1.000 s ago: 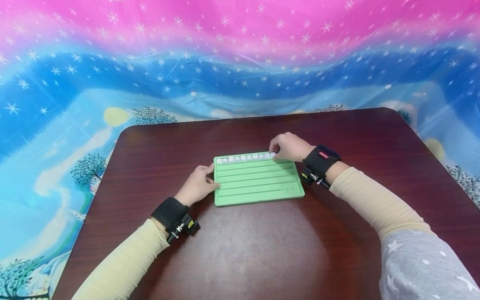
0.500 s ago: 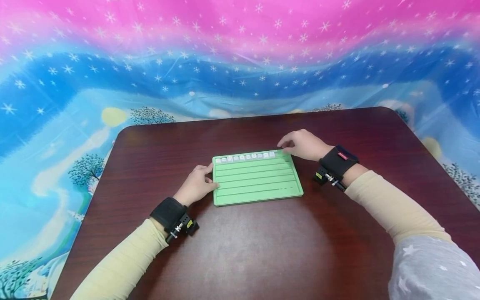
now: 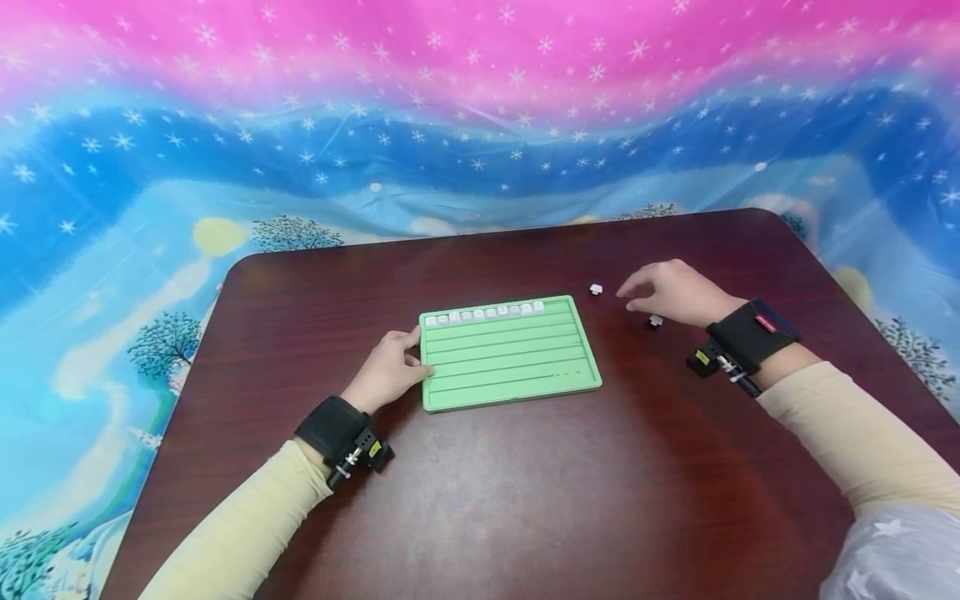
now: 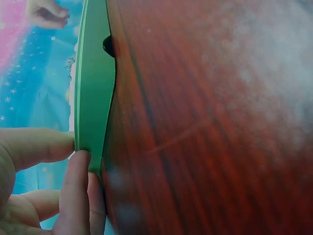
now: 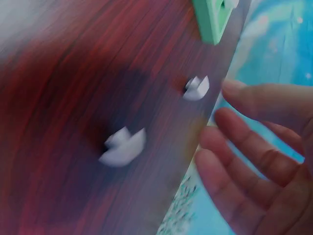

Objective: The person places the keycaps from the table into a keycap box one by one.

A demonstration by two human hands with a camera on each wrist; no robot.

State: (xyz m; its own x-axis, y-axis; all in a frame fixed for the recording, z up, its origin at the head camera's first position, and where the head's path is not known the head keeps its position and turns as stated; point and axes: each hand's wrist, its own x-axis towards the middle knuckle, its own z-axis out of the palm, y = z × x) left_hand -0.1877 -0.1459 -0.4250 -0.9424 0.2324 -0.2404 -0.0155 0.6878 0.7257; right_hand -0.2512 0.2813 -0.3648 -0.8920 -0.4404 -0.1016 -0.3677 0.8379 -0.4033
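A shallow green grooved tray (image 3: 510,358) lies on the table, a row of small white keycap-like pieces (image 3: 491,312) set in its far groove. My left hand (image 3: 384,368) holds the tray's left edge; in the left wrist view the fingers (image 4: 76,181) lie against the green side wall. My right hand (image 3: 678,292) is away to the right of the tray with loosely bent fingers and nothing between them. Near it are two loose white pieces with short stems: one (image 3: 596,289) left of the fingertips, another (image 3: 656,320) just below the hand, larger in the right wrist view.
Beneath everything is a dark red-brown wooden table (image 3: 487,500) with rounded far corners. Behind its far edge hangs a pink and blue snowflake-print cloth (image 3: 480,125). Each wrist wears a black strap with a small camera.
My right hand has left the far right end of the white row and moved right, exposing the two loose pieces. My left hand stays at the tray's left edge.
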